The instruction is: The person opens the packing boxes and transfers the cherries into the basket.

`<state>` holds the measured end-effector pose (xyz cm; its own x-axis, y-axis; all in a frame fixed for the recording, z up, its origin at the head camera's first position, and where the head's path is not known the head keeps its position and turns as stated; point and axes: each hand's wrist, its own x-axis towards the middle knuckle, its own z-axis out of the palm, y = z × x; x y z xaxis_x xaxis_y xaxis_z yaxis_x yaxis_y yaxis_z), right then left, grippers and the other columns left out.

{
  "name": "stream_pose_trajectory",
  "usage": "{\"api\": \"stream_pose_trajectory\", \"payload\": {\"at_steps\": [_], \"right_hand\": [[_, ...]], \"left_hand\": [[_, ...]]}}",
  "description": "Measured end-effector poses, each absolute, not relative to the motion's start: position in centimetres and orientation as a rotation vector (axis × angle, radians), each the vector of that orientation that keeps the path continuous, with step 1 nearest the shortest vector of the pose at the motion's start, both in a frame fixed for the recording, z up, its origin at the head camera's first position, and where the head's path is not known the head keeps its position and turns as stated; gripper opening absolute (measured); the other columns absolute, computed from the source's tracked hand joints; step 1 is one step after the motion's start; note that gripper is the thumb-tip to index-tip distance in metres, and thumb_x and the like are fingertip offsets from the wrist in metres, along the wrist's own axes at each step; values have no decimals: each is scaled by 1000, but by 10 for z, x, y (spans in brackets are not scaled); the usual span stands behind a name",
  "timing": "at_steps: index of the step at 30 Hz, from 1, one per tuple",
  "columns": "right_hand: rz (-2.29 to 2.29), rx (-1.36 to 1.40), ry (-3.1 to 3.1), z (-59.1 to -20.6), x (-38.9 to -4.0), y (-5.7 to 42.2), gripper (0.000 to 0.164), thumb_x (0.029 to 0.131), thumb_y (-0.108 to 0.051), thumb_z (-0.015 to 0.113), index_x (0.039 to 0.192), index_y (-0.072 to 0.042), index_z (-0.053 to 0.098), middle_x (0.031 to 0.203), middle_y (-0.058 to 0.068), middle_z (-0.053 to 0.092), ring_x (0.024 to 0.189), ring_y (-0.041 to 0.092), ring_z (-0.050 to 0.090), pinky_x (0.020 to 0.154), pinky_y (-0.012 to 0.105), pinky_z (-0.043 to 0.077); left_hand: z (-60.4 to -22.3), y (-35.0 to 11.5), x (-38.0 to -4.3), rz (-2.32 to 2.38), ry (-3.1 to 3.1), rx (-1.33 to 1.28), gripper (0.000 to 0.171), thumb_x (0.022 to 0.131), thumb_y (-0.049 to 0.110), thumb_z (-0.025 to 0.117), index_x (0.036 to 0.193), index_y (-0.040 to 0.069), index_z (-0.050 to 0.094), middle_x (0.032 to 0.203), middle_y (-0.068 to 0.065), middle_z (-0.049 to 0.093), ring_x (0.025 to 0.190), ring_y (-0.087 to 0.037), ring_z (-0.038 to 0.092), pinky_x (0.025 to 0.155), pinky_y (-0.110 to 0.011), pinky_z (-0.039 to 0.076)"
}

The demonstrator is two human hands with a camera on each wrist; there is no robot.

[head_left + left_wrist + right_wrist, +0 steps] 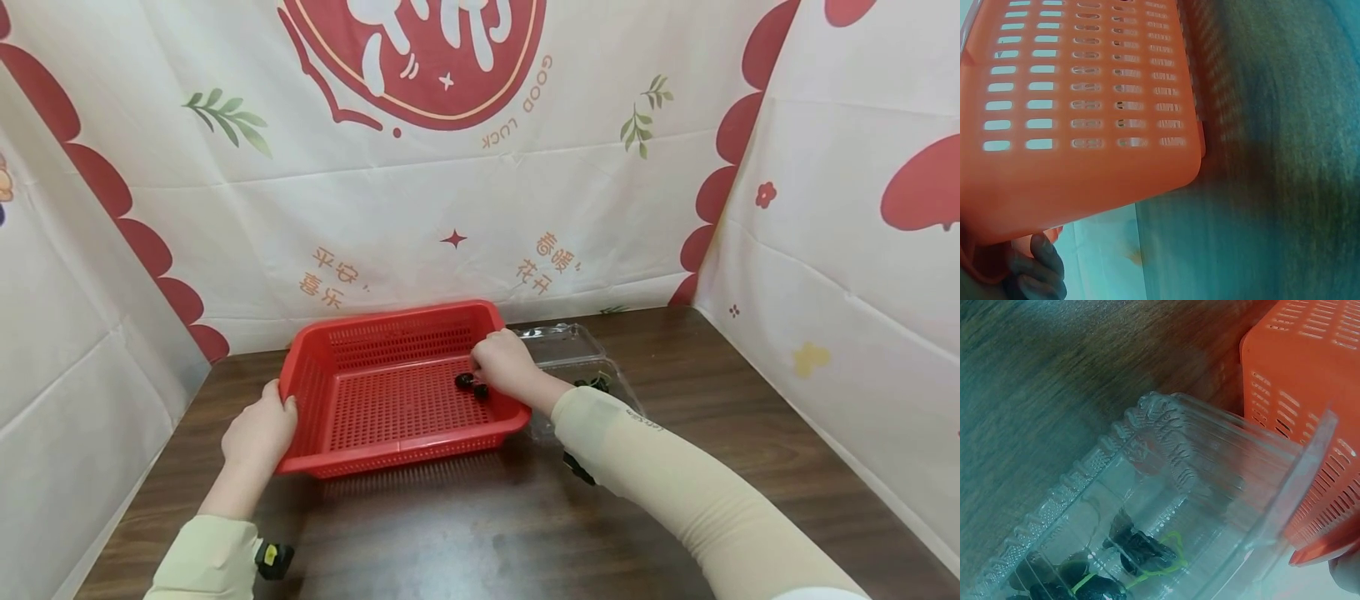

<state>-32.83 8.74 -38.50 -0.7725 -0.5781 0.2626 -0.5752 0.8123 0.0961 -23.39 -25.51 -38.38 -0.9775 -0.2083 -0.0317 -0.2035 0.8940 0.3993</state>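
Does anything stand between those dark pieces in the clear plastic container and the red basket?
Yes: the side of the clear plastic container and the slotted wall of the red basket. In the head view, the right forearm also crosses over the container.

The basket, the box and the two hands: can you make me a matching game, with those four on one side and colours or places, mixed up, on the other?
Things:
1. Left hand
2. Right hand
3. Basket
4. Box

Colours or places:
A. See-through
B. At the basket's right end
C. Red, with lots of little holes
D. At the basket's left end

Right pairs: 1-D, 2-B, 3-C, 4-A
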Motion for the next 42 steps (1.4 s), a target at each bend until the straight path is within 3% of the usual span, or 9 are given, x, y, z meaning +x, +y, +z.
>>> {"api": "stream_pose_trajectory", "payload": {"at_steps": [9, 18, 42], "right_hand": [[-75, 879, -2718, -385, -327, 87, 27, 74, -22, 68, 53, -26, 53, 50, -13, 47, 54, 9, 42, 65, 33, 39], [-24, 881, -2730, -384, -329, 86, 16, 74, -22, 69, 61, -25, 61, 55, -12, 51, 58, 10, 45, 70, 35, 41], [10, 808, -2783, -385, -329, 85, 17, 76, -25, 63, 60, -26, 61, 52, -16, 49, 58, 10, 42, 71, 35, 39]], "left_hand": [[-385, -255, -232, -599, -3036, 308, 53, 93, 29, 37, 133, -2, 24, 82, -21, 58, 59, -25, 51, 48, -42, 45], [-385, -257, -234, -591, -3040, 320, 54, 93, 30, 38, 135, -2, 23, 85, -23, 58, 59, -26, 51, 48, -42, 46], [-387, -256, -236, -611, -3035, 321, 54, 92, 29, 41, 135, 0, 24, 89, -24, 58, 61, -26, 53, 49, -43, 46]]}}
